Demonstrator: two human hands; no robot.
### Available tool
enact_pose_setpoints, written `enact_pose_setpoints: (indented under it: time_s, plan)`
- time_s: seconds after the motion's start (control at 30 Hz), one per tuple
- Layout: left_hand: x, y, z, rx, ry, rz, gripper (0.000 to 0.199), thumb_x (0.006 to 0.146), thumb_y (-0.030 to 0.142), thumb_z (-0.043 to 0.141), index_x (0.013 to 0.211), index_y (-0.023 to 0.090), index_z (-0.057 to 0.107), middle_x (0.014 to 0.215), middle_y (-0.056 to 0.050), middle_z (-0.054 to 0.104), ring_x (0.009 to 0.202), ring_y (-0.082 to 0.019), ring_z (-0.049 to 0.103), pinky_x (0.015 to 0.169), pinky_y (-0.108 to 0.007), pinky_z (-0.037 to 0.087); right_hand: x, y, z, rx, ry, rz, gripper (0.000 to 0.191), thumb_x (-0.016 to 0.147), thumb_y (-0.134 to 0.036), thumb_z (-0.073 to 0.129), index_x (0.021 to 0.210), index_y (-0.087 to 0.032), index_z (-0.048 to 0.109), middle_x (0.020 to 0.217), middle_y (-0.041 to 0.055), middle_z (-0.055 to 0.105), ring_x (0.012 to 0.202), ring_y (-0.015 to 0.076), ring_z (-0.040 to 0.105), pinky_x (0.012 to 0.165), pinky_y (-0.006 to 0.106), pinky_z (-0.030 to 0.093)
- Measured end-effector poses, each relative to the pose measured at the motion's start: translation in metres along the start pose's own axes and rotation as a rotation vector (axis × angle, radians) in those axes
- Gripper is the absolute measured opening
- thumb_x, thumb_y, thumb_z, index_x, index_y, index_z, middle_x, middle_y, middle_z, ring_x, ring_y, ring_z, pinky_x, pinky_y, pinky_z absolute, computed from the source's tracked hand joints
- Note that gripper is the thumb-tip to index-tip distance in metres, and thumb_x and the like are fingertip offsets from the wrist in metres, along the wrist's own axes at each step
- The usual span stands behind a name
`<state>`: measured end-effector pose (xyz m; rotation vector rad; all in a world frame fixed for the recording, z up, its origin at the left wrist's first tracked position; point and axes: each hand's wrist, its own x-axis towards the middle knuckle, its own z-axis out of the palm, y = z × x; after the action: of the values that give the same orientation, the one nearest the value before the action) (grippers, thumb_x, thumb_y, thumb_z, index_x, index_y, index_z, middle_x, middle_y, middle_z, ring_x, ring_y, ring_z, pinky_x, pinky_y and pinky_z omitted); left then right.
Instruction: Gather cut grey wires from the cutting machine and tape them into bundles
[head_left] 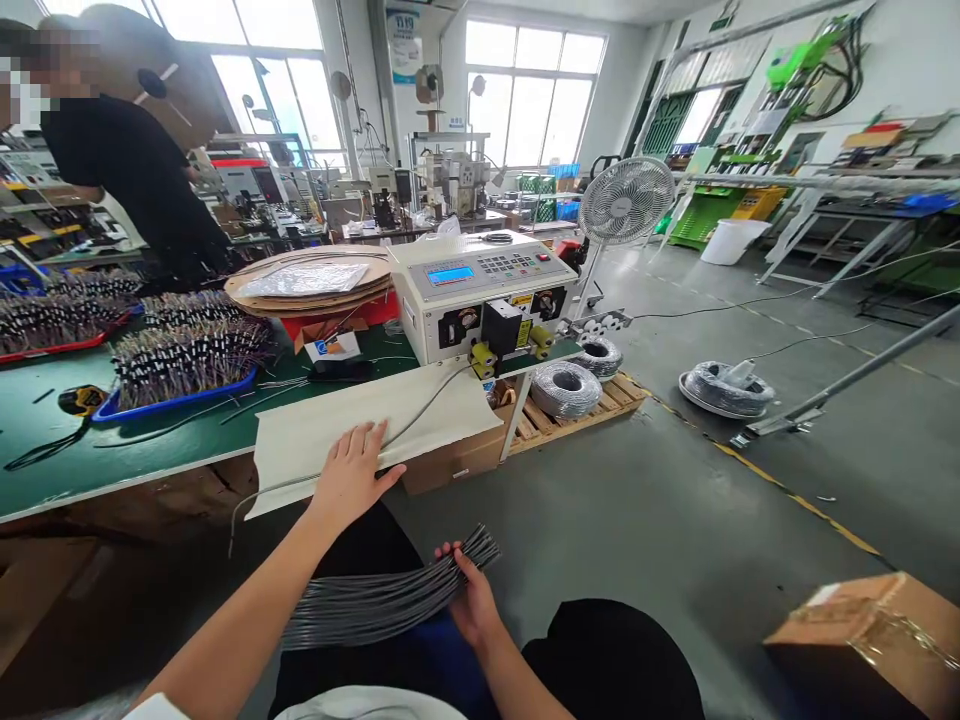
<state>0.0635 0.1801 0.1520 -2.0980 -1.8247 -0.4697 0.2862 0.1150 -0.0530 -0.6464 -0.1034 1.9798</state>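
My left hand [351,478] lies spread on a cream sheet [292,440] at the table's edge, its fingers apart over a single grey cable [424,408]. That cable runs from the yellow rollers of a wire machine [487,285] across the sheet and hangs off its left end. Below, over the lap, my right hand [469,595] is closed round a bundle of grey cables [367,608] near their cut ends. The bundle's far end is hidden behind my left forearm.
Blue tray [184,400] of short wires and a tape measure [81,400] on the green table [45,450]. Cable coils [566,388] on a pallet, a fan [628,200], a cardboard box [870,630] at lower right. A person [135,160] stands at back left.
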Motion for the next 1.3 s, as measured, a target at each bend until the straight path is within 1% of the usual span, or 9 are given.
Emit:
enact_pose_setpoints:
  time_s: [0.2,0.37,0.47,0.57,0.67,0.77,0.9,1.03,1.3]
  plan:
    - [-0.014,0.001,0.010,-0.008,-0.047,0.006,0.066,0.091,0.058,0.049,0.145,0.022,0.038,0.129,-0.016,0.056,0.119,-0.030,0.052,0.091,-0.041,0.046,-0.001,-0.002,-0.002,-0.035,0.029,0.001,0.020,0.066,-0.031,0.085,0.083,-0.029,0.074,0.087,-0.0008,0.074,0.096,0.0249,0.070,0.089,0.044,0.052]
    - [-0.026,-0.014,0.002,-0.038,-0.040,0.056,0.034,0.097,0.044,0.043,0.118,0.022,0.059,0.103,-0.009,0.064,0.099,-0.023,0.058,0.082,-0.034,0.046,0.000,-0.002,0.001,-0.037,0.032,0.012,0.019,0.067,-0.029,0.085,0.083,-0.028,0.074,0.085,-0.0028,0.073,0.091,0.0210,0.070,0.090,0.040,0.052]
    - [-0.046,-0.028,-0.006,-0.056,0.022,0.085,0.027,0.098,0.036,0.041,0.106,0.022,0.063,0.091,-0.006,0.065,0.089,-0.019,0.060,0.075,-0.030,0.045,0.002,-0.002,0.002,-0.041,0.039,0.010,0.018,0.068,-0.028,0.084,0.082,-0.028,0.074,0.083,-0.0033,0.073,0.089,0.0189,0.070,0.090,0.038,0.053]
    - [-0.076,-0.034,-0.015,-0.039,0.029,0.160,0.026,0.097,0.032,0.044,0.113,0.023,0.064,0.086,-0.005,0.066,0.084,-0.017,0.061,0.072,-0.029,0.044,0.003,0.000,0.002,-0.016,0.073,0.012,0.020,0.065,-0.023,0.085,0.081,-0.026,0.073,0.081,-0.0031,0.074,0.084,0.0186,0.070,0.087,0.037,0.054]
    - [-0.114,-0.028,-0.021,0.024,-0.040,0.273,0.031,0.096,0.030,0.048,0.123,0.025,0.060,0.081,-0.003,0.065,0.077,-0.016,0.060,0.068,-0.030,0.042,0.005,0.003,0.003,0.008,0.096,0.021,0.023,0.065,-0.022,0.085,0.083,-0.025,0.072,0.078,-0.0035,0.073,0.081,0.0176,0.070,0.084,0.036,0.056]
    - [-0.149,-0.017,-0.022,0.046,-0.171,0.324,0.030,0.096,0.029,0.049,0.124,0.027,0.060,0.078,-0.002,0.065,0.073,-0.016,0.058,0.063,-0.030,0.038,0.006,0.005,0.004,0.014,0.099,0.029,0.026,0.067,-0.023,0.084,0.089,-0.025,0.072,0.077,-0.0043,0.073,0.080,0.0161,0.070,0.084,0.034,0.056]
    - [-0.182,-0.005,-0.016,-0.012,-0.381,0.341,0.028,0.098,0.029,0.045,0.118,0.026,0.063,0.084,-0.003,0.066,0.081,-0.016,0.059,0.063,-0.030,0.037,0.008,0.007,0.003,0.002,0.121,0.024,0.029,0.067,-0.019,0.081,0.093,-0.024,0.071,0.091,-0.0025,0.076,0.083,0.0153,0.070,0.086,0.032,0.055]
    - [-0.196,-0.003,-0.009,-0.052,-0.445,0.312,0.027,0.098,0.029,0.045,0.118,0.027,0.063,0.086,-0.004,0.067,0.085,-0.016,0.059,0.065,-0.030,0.038,0.006,0.008,0.003,-0.007,0.117,0.024,0.027,0.069,-0.019,0.080,0.094,-0.025,0.071,0.093,-0.0027,0.077,0.086,0.0153,0.070,0.086,0.031,0.055]
    - [-0.199,-0.008,-0.010,-0.070,-0.479,0.282,0.028,0.096,0.029,0.047,0.118,0.028,0.063,0.088,-0.004,0.066,0.088,-0.019,0.059,0.069,-0.031,0.041,0.005,0.009,0.002,0.061,0.070,0.017,0.020,0.073,-0.020,0.077,0.090,-0.025,0.070,0.083,-0.0043,0.074,0.084,0.0148,0.069,0.088,0.031,0.054]
